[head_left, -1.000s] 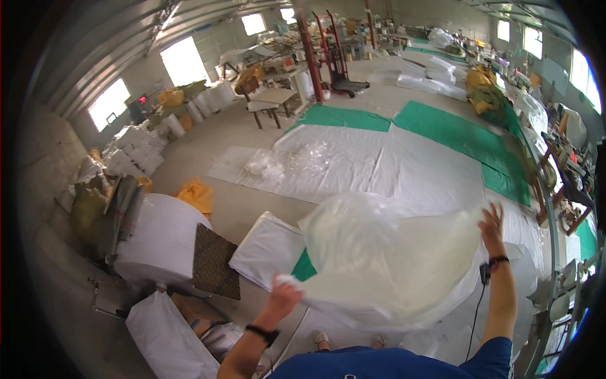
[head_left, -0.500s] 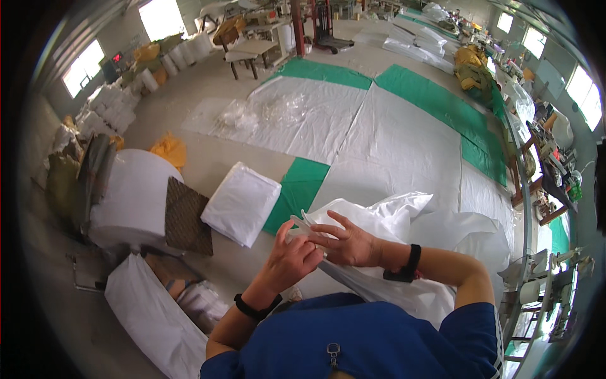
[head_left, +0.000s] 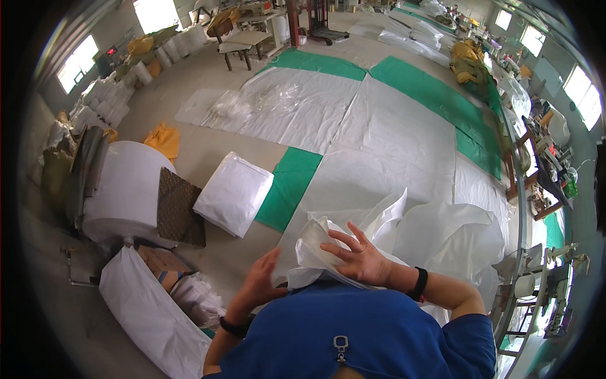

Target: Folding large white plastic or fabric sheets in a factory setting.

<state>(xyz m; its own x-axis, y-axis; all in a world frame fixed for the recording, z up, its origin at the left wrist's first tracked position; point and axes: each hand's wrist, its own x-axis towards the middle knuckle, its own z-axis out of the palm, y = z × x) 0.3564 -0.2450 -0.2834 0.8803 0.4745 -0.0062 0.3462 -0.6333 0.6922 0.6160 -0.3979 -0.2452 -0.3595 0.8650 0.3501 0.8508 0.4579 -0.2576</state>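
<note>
**Fingers spread over a bundled white plastic sheet**

Fingers (head_left: 344, 242) of the right hand (head_left: 363, 259) are splayed wide and pressed flat on a gathered white plastic sheet (head_left: 404, 240), bunched close against the person's blue shirt (head_left: 353, 335). The left hand (head_left: 262, 281) touches the bundle's left edge with fingers loosely curled; whether it grips cannot be told. Each wrist wears one black band.

Beneath lies a concrete workshop floor (head_left: 208, 136), covered farther off by large white sheets (head_left: 391, 139) and green mats (head_left: 435, 95). Windows line the far left and right walls.

To the left sit one folded white stack (head_left: 233, 192), one big white roll (head_left: 126, 183) with a brown mat (head_left: 180, 208) leaning on it, and one white sack (head_left: 148, 316) nearest. One yellow cloth (head_left: 163, 140) lies farther back. Tables with sewing gear (head_left: 543, 183) run along the right. The shirt hides the bundle's lower part.
</note>
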